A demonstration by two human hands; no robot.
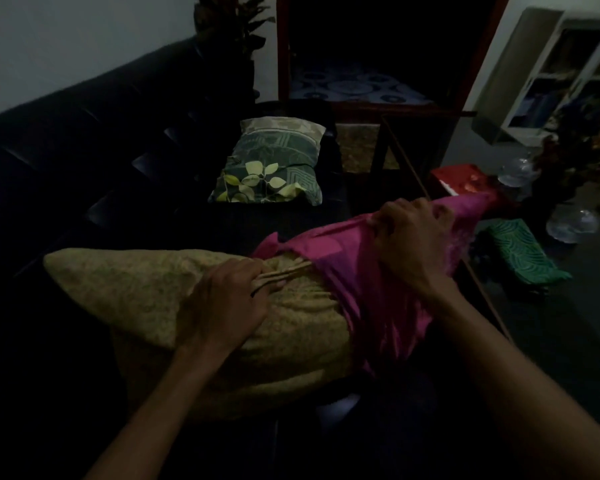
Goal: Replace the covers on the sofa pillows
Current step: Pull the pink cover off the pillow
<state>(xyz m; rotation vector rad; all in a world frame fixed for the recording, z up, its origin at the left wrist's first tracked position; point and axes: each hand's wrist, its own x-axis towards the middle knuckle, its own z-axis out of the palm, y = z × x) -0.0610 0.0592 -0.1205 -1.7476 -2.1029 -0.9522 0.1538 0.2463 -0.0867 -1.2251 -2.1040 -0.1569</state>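
Head view, dim room. A yellow-gold patterned pillow (146, 299) lies across the dark sofa (66, 150) at the centre of the frame, its bare end pointing toward 9 o'clock and its other end, toward 3 o'clock, sheathed in a magenta cover (354, 271). The cover wraps roughly the right-hand third of the pillow; its open edge runs across the pillow just right of centre, and its loose far end trails toward 2 o'clock. The left hand (229, 299), entering from 7 o'clock, has its fingers curled into a pinched fold of the pillow's own fabric, just beside the cover's edge. The right hand (409, 237), entering from 4 o'clock, is clenched around a bunched handful of the magenta cover on the upper side of the pillow. At 12 o'clock from the hands, farther along the sofa seat and well apart from them, rests a second pillow (271, 168) in a green cover printed with pale leaves, with a lighter patterned end toward the back. Toward 3 o'clock, on a dark surface beside the sofa, lies a folded green patterned cloth (520, 251); near it, toward 2 o'clock, are a red item (461, 178) and clear glass vessels (572, 223). A white shelf unit (568, 64) stands at 1 o'clock, and a dark wooden frame (361, 64) at 12 o'clock.
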